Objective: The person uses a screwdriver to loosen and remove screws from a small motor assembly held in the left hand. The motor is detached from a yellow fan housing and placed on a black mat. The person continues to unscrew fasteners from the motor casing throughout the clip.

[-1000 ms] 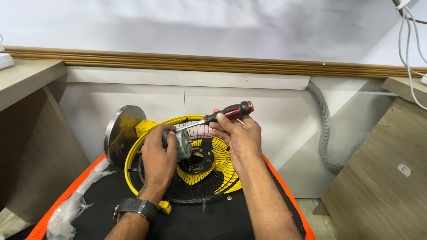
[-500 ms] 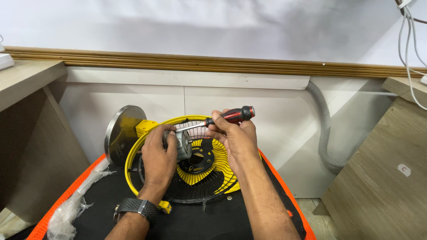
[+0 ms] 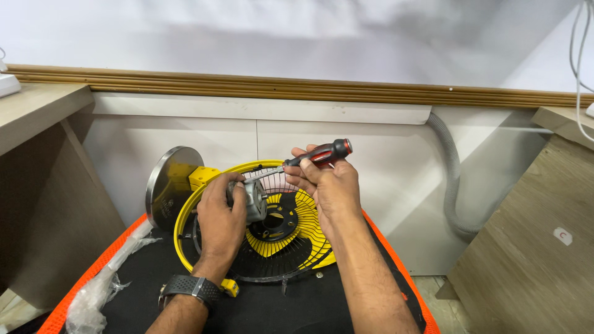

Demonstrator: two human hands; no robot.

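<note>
My left hand (image 3: 221, 218) grips a small grey metal motor (image 3: 252, 199) held against the middle of a yellow-rimmed wire fan guard (image 3: 291, 244). My right hand (image 3: 328, 185) holds a red-and-black-handled screwdriver (image 3: 322, 153); its shaft points left and down to the top of the motor. The guard stands tilted on a black mat (image 3: 291, 309). A round grey metal base (image 3: 166, 185) with a yellow block (image 3: 203, 175) stands behind the guard at the left. A dark watch (image 3: 189, 287) is on my left wrist.
The mat has an orange edge (image 3: 93, 278). Crumpled clear plastic (image 3: 102, 294) lies at its left. Wooden desk sides stand left (image 3: 49, 210) and right (image 3: 532, 241). A grey corrugated hose (image 3: 450, 179) runs down the white wall. White cables (image 3: 578, 43) hang at top right.
The screwdriver handle has shifted slightly right and its angle has flattened a little. My left hand keeps its hold on the motor.
</note>
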